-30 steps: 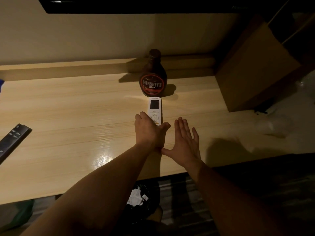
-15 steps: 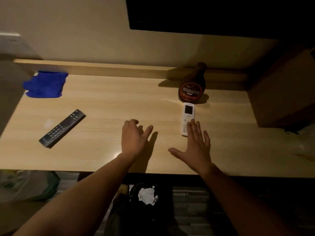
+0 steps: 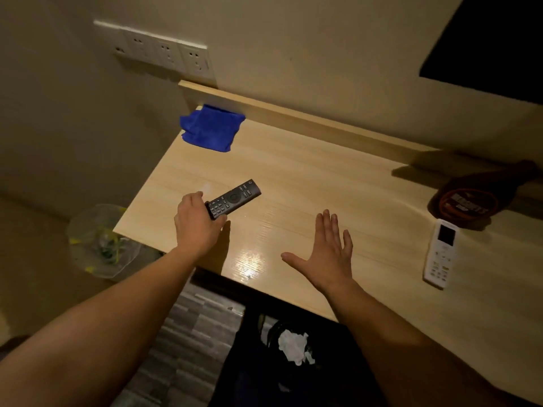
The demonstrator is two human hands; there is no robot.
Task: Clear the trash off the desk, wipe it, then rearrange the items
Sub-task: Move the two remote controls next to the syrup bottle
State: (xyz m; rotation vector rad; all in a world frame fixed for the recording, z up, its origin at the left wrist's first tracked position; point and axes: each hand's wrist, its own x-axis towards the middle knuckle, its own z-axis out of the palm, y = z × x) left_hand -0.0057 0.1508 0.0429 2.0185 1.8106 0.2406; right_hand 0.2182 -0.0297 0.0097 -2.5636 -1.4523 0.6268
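Observation:
My left hand (image 3: 197, 223) grips the near end of a black TV remote (image 3: 235, 197) that lies on the light wooden desk (image 3: 323, 183). My right hand (image 3: 326, 253) hovers flat and open over the desk's front middle, holding nothing. A white remote (image 3: 440, 254) lies at the right, just in front of a brown Hershey's syrup bottle (image 3: 476, 198). A folded blue cloth (image 3: 211, 127) rests in the desk's far left corner.
A black bin (image 3: 293, 356) with crumpled white paper stands under the desk's front edge. A clear bag of trash (image 3: 100, 242) sits on the floor at the left. Wall sockets (image 3: 167, 52) and a dark screen (image 3: 493, 42) hang above the desk.
My view swung left. My left hand left the white remote, crossed the desk to the left and closed on the black remote. My right hand stayed open near the front edge.

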